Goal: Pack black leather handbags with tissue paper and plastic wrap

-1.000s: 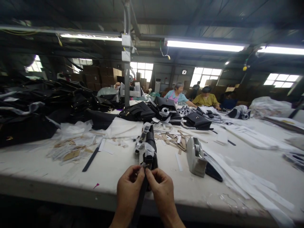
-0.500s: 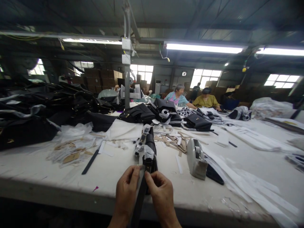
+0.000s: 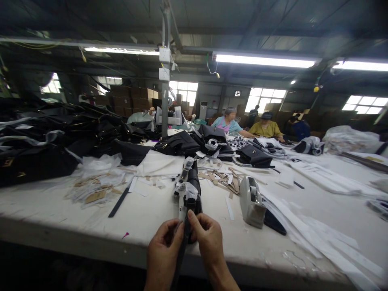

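Observation:
A black bag [image 3: 194, 182] stands on edge at the table's front, its hardware end toward me, with clear plastic film [image 3: 187, 189] wrapped around part of it. From its near end a black strap [image 3: 181, 258] runs down toward me between my hands. My left hand [image 3: 165, 244] pinches at the strap's left edge, where a strip of clear film shows; the fingertips are partly hidden. My right hand [image 3: 207, 236] grips the strap close to the bag, thumb on top and fingers curled under.
Right of the bag stands a tape dispenser [image 3: 252, 202]. Brown paper scraps [image 3: 222, 180] and plastic bags [image 3: 97, 182] litter the white table [image 3: 145, 220]. Black bags [image 3: 75, 133] are heaped at left. Beyond the table, a person in blue [image 3: 227, 123] and one in yellow [image 3: 266, 128] sit working.
My left hand has slid down along the strap, toward me and away from the bag's end. The right hand has stayed close to the bag, shifting slightly. The view has tilted a little.

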`<state>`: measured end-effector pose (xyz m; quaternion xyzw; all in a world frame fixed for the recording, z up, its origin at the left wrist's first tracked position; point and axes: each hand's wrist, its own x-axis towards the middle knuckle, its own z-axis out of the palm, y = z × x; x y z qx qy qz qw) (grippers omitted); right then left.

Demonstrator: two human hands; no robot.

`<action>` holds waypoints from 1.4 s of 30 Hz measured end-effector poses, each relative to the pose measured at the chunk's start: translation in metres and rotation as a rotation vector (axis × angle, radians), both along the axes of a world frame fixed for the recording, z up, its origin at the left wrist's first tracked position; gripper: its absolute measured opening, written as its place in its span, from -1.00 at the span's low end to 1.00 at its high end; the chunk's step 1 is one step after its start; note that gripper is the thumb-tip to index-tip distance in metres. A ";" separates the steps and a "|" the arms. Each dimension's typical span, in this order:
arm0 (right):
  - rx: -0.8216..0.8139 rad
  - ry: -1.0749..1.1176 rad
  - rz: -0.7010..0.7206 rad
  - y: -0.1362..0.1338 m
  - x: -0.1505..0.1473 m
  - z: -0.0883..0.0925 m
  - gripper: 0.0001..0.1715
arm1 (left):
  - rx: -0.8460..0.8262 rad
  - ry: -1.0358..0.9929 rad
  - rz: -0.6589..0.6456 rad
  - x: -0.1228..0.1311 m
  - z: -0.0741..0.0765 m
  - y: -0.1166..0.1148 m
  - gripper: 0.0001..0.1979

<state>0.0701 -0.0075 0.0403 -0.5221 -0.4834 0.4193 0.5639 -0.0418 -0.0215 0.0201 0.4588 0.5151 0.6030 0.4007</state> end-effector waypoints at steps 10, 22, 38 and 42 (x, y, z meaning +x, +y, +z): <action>-0.011 0.045 0.007 0.005 -0.003 0.002 -0.41 | 0.577 0.516 0.023 -0.010 -0.001 -0.006 -0.81; -0.032 0.045 0.114 -0.002 0.006 0.000 -0.43 | 0.828 1.162 0.003 -0.025 0.009 -0.002 -0.73; 0.051 -0.043 0.178 0.002 0.021 -0.001 -0.43 | -0.132 -0.064 -0.252 -0.026 0.011 -0.004 -0.48; 0.078 -0.064 0.168 -0.001 0.019 0.001 -0.47 | -0.288 -0.302 -0.403 -0.004 0.004 0.000 -0.50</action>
